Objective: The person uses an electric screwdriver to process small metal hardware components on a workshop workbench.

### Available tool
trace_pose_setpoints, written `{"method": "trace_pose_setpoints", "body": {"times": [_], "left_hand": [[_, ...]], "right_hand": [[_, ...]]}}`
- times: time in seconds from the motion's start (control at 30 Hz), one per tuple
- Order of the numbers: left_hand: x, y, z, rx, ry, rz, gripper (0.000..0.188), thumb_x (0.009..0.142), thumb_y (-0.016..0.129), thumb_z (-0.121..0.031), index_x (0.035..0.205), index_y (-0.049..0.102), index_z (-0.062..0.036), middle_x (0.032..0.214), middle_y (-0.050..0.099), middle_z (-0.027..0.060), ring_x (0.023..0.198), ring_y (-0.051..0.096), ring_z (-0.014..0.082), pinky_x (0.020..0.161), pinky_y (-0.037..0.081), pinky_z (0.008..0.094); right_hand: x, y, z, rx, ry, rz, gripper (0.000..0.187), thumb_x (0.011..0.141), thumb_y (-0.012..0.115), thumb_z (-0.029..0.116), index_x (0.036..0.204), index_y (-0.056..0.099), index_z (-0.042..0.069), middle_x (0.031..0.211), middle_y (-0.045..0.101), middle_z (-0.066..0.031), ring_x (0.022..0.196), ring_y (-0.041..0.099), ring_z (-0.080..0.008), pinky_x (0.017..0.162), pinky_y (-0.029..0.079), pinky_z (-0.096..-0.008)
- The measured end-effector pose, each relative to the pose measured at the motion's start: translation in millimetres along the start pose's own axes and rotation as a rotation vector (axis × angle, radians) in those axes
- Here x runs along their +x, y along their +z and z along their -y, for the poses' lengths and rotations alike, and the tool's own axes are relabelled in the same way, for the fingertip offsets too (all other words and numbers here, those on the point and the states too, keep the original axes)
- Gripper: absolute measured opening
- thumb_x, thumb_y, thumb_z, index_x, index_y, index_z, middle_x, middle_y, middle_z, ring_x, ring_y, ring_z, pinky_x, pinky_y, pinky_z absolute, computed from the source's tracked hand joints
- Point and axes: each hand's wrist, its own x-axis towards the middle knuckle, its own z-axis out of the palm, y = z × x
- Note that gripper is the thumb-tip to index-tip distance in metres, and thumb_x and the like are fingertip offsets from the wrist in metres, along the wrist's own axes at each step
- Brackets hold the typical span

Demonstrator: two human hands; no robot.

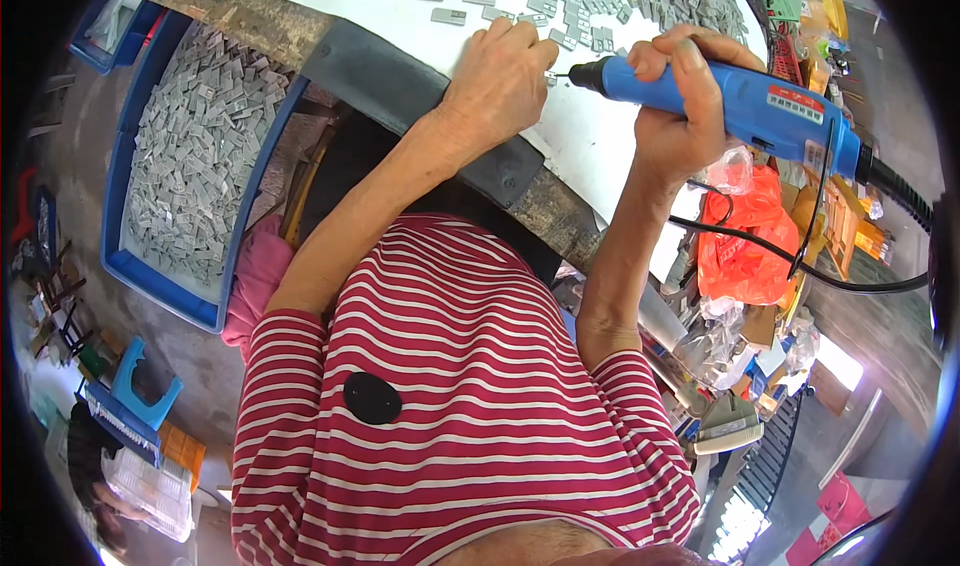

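Note:
My right hand (690,96) is closed around a blue electric screwdriver (745,106) with a black nose, held level and pointing left. Its thin bit reaches a small grey part (551,79) at the fingertips of my left hand (505,81). Curled fingers of that hand pinch this part on the white tabletop (590,156), hiding most of it. Just beyond both hands, small flat grey pieces (448,16) lie spread in loose rows. A denser heap of grey pieces (690,6) sits farther back to the right.
At my left stands a blue bin (115,236) full of grey pieces. A black cable (770,251) hangs from the screwdriver on the right, near a red plastic bag (745,236). A dark pad (375,71) covers the table's front edge. A person (95,476) shows at lower left.

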Motion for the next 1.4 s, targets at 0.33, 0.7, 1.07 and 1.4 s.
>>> {"method": "trace_pose_setpoints", "body": {"times": [0.33, 0.7, 1.07, 1.4], "left_hand": [[1.2, -2.0, -0.7, -0.001, -0.028, 0.037, 0.010, 0.065, 0.058, -0.003, 0.075, 0.061, -0.0040, 0.072, 0.056, 0.0103, 0.076, 0.054, 0.0265, 0.066, 0.042, 0.0374], [2.2, 2.8, -0.7, -0.032, 0.004, -0.044, 0.011, 0.062, 0.061, -0.001, 0.069, 0.054, -0.0041, 0.067, 0.051, 0.0075, 0.070, 0.052, 0.0263, 0.060, 0.040, 0.0372], [1.8, 1.6, -1.7, -0.021, 0.005, -0.051, 0.011, 0.062, 0.062, -0.001, 0.069, 0.054, -0.0039, 0.066, 0.051, 0.0079, 0.069, 0.052, 0.0262, 0.060, 0.040, 0.0367], [3.5, 3.5, -2.9, -0.064, -0.008, -0.052, 0.010, 0.063, 0.061, -0.001, 0.070, 0.054, -0.0035, 0.065, 0.051, 0.0098, 0.069, 0.051, 0.0275, 0.062, 0.042, 0.0372]], "right_hand": [[0.7, 5.9, -4.3, 0.002, 0.002, -0.022, 0.018, 0.072, 0.056, -0.003, 0.088, 0.048, -0.005, 0.070, 0.056, -0.0190, 0.050, 0.051, -0.0198, 0.054, 0.047, -0.0356], [2.2, 6.3, -5.1, -0.028, 0.000, -0.008, 0.017, 0.071, 0.056, -0.003, 0.085, 0.048, -0.006, 0.068, 0.056, -0.0188, 0.048, 0.051, -0.0191, 0.052, 0.047, -0.0338], [2.0, 5.8, -7.3, -0.052, 0.012, 0.004, 0.017, 0.070, 0.055, -0.003, 0.086, 0.049, -0.006, 0.069, 0.056, -0.0186, 0.049, 0.052, -0.0196, 0.054, 0.048, -0.0334], [2.0, 7.3, -7.2, -0.067, -0.020, 0.040, 0.018, 0.070, 0.054, -0.005, 0.087, 0.048, -0.006, 0.068, 0.056, -0.0178, 0.051, 0.054, -0.0201, 0.055, 0.048, -0.0331]]}}
